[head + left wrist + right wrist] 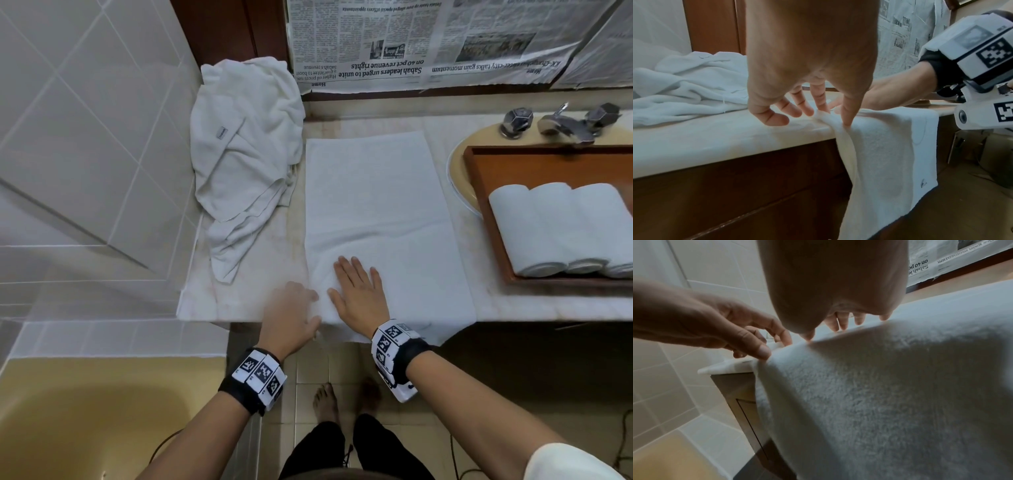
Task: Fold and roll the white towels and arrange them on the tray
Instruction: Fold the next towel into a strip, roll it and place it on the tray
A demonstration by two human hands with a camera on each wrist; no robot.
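bathtub (68, 404): bottom left, below the tiled wall, outside the work.
towel pile (243, 154): crumpled white towels on the far left end of the counter (253, 291), well apart from both hands and not yet folded.
left hand (291, 317): at the counter's front edge, on the left border of the flat towel; in the left wrist view its fingers (803, 107) are loosely spread and bent, and the thumb with a fingertip seems to nip the bunched left edge where it drops over the counter lip. whether it truly pinches or only touches, i cannot tell for sure.
flat towel (373, 192): a folded strip lying in the middle of the counter, its long axis running away from the person toward the newspaper (411, 41) on the back wall; the near end hangs over the front edge.
right hand (359, 296): flat on the near end of the flat towel, fingers straight and slightly spread, palm pressing down, holding nothing.
key relation: both hands sit at the near short end, so the towel's length lies straight ahead of them; a roll would probably travel away from the body along that axis. the left edge looks rucked and likely wants squaring first.
tray (486, 171): brown wood, right of the flat towel, set over the sink.
rolled towels (561, 226): three side by side in the tray, nearer the right hand.
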